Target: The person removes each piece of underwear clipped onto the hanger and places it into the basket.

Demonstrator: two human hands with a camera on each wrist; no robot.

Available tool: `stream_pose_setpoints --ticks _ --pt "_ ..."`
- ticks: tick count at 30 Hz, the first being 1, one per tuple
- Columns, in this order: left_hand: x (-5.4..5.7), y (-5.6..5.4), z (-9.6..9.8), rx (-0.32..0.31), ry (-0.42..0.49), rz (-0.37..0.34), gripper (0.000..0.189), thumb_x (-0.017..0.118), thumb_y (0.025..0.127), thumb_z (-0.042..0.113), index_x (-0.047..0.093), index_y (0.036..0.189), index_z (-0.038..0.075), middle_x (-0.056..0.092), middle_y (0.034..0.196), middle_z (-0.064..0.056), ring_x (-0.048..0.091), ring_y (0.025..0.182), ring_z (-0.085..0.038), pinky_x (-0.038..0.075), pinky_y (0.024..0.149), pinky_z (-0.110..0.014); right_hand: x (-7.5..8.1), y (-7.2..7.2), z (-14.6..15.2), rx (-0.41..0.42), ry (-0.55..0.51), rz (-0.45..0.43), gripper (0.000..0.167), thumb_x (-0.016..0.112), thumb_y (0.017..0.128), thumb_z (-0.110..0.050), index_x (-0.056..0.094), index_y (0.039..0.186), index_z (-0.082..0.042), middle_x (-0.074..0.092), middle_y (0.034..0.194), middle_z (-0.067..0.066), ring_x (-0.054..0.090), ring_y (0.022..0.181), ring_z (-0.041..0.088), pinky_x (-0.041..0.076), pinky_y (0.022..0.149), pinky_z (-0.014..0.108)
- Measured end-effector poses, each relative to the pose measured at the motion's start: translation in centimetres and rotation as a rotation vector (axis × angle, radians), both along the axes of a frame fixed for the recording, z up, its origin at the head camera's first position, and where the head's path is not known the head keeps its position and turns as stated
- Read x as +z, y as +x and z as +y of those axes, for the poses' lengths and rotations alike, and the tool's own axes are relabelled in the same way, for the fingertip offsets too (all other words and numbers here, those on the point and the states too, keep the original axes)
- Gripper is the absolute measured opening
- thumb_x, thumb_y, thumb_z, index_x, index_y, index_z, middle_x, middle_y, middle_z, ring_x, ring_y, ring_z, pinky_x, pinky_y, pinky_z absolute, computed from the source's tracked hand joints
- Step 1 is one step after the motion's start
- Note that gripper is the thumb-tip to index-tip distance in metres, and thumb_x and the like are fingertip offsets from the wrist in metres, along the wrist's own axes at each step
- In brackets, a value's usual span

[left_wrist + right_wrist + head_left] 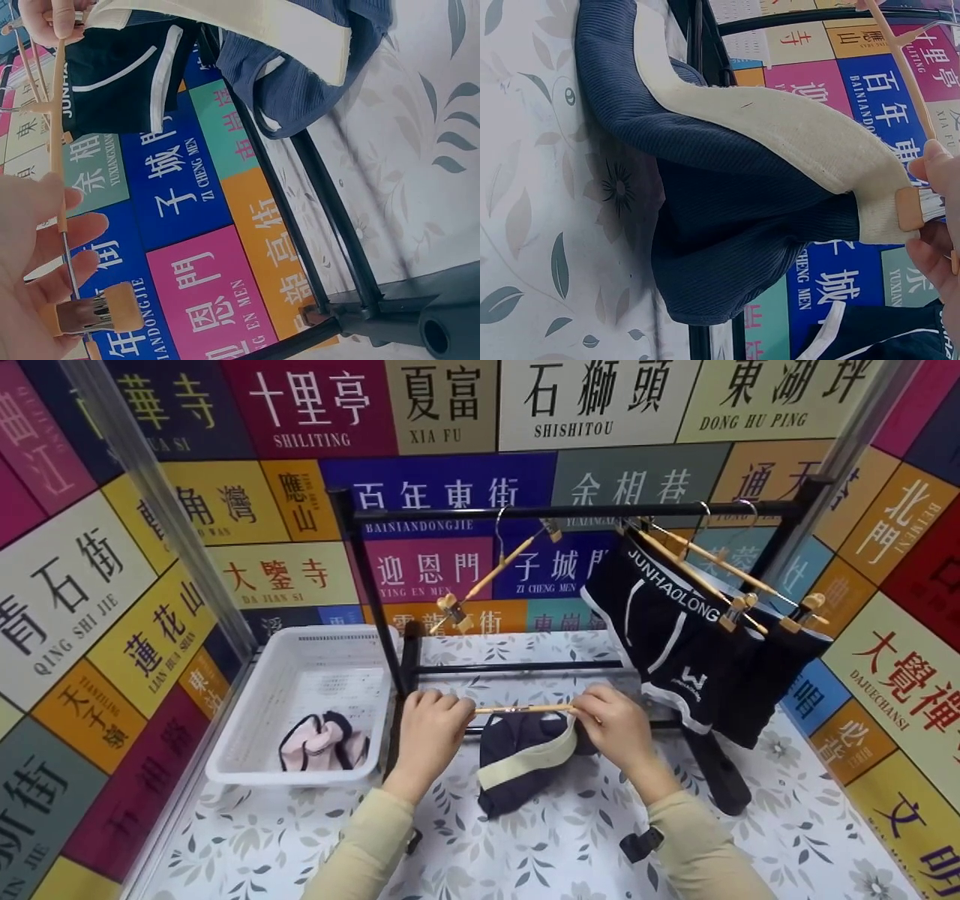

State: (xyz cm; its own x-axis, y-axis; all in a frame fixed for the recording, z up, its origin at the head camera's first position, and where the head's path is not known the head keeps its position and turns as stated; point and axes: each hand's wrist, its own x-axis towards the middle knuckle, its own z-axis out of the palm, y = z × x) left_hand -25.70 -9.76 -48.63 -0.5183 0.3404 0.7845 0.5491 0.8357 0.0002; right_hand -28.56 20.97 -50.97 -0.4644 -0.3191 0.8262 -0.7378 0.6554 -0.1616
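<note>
Between my hands a wooden clip hanger (pixel 525 709) is held level in the head view. My left hand (pixel 431 735) grips one end, its fingers around the bar beside a wooden clip (pixel 97 311) that has no cloth in it. My right hand (pixel 619 731) pinches the other end, at a second clip (pixel 910 208). That clip bites one corner of a cream waistband (pixel 765 124). From it hang dark blue ribbed underpants (pixel 517 787), drooping low over the tabletop with the rest of the waistband loose.
Ahead stands a black garment rack (pixel 585 510). At its right hang black underpants (pixel 667 630) on clip hangers; a bare clip hanger (pixel 495 574) hangs further left. A white plastic basket (pixel 232 735) on the left contains pink cloth with dark edging (pixel 322 742).
</note>
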Motion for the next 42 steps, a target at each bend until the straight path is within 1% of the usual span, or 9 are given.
stream_pose_setpoints --ticks 6,11,14,17,20,24,31,35,42 --pt "-0.3 -0.2 0.0 0.001 0.033 0.009 0.008 0.076 0.081 0.02 0.068 0.079 0.017 0.065 0.071 0.0 0.057 0.069 -0.025 0.043 0.074 -0.043 0.2 0.1 0.0 0.011 0.032 -0.012 0.013 0.083 0.078 -0.012 0.072 0.083 -0.011 0.063 0.085 0.001 0.061 0.071 0.022 0.05 0.059 0.038" --pt "-0.5 -0.4 -0.2 0.014 0.04 0.011 0.01 0.077 0.079 0.022 0.068 0.078 0.017 0.066 0.071 0.0 0.056 0.067 -0.024 0.042 0.071 -0.043 0.6 0.0 0.1 0.045 0.082 -0.08 0.014 0.084 0.078 -0.01 0.073 0.087 -0.013 0.064 0.088 0.0 0.061 0.073 0.018 0.051 0.06 0.035" --pt "-0.7 -0.5 -0.4 0.016 0.049 0.013 0.01 0.077 0.079 0.022 0.068 0.078 0.017 0.065 0.071 0.0 0.055 0.066 -0.024 0.041 0.07 -0.043 0.8 0.0 0.3 0.077 0.101 -0.145 0.019 0.083 0.079 -0.009 0.074 0.096 -0.014 0.065 0.091 0.0 0.063 0.076 0.015 0.053 0.063 0.033" --pt "-0.9 -0.5 -0.6 0.017 0.047 0.01 0.01 0.076 0.079 0.022 0.068 0.078 0.017 0.065 0.07 0.0 0.054 0.065 -0.024 0.041 0.069 -0.043 1.0 0.0 0.6 0.091 0.108 -0.195 0.031 0.084 0.078 -0.01 0.073 0.108 -0.013 0.067 0.096 0.002 0.065 0.079 0.014 0.054 0.067 0.033" --pt "-1.1 -0.6 -0.7 0.021 0.042 -0.001 0.009 0.077 0.08 0.022 0.069 0.079 0.017 0.065 0.07 0.0 0.055 0.065 -0.024 0.041 0.069 -0.043 1.2 0.2 0.9 0.068 0.106 -0.238 0.04 0.084 0.079 -0.013 0.071 0.117 -0.013 0.069 0.103 0.003 0.066 0.084 0.016 0.054 0.072 0.036" --pt "-1.2 -0.6 -0.8 0.018 0.055 -0.014 0.009 0.078 0.079 0.02 0.069 0.079 0.017 0.065 0.071 -0.001 0.054 0.066 -0.025 0.041 0.069 -0.044 1.4 0.4 1.3 0.041 0.083 -0.275 0.046 0.084 0.078 -0.018 0.069 0.121 -0.01 0.07 0.106 0.004 0.067 0.09 0.021 0.052 0.081 0.041" --pt "-1.4 -0.6 -1.0 0.016 0.058 -0.046 0.009 0.078 0.08 0.02 0.07 0.08 0.017 0.065 0.071 0.0 0.055 0.067 -0.024 0.041 0.07 -0.044 1.4 0.3 1.5 0.061 0.023 -0.247 0.034 0.084 0.077 -0.015 0.072 0.108 -0.008 0.071 0.102 0.005 0.066 0.093 0.024 0.051 0.083 0.039" --pt "-1.6 -0.8 -1.0 0.011 0.067 -0.039 0.01 0.079 0.079 0.022 0.071 0.08 0.017 0.065 0.07 0.001 0.055 0.066 -0.024 0.041 0.07 -0.043 1.4 0.3 1.4 0.07 -0.003 -0.214 0.029 0.083 0.076 -0.011 0.072 0.102 -0.008 0.071 0.097 0.003 0.065 0.089 0.021 0.051 0.079 0.036" --pt "-1.5 -0.8 -1.1 0.011 0.077 -0.04 0.009 0.078 0.08 0.021 0.071 0.08 0.017 0.065 0.07 0.0 0.055 0.065 -0.025 0.042 0.069 -0.043 1.9 -0.2 1.0 0.065 -0.014 -0.127 0.023 0.083 0.074 -0.011 0.072 0.094 -0.007 0.071 0.087 0.002 0.064 0.08 0.023 0.046 0.076 0.041"
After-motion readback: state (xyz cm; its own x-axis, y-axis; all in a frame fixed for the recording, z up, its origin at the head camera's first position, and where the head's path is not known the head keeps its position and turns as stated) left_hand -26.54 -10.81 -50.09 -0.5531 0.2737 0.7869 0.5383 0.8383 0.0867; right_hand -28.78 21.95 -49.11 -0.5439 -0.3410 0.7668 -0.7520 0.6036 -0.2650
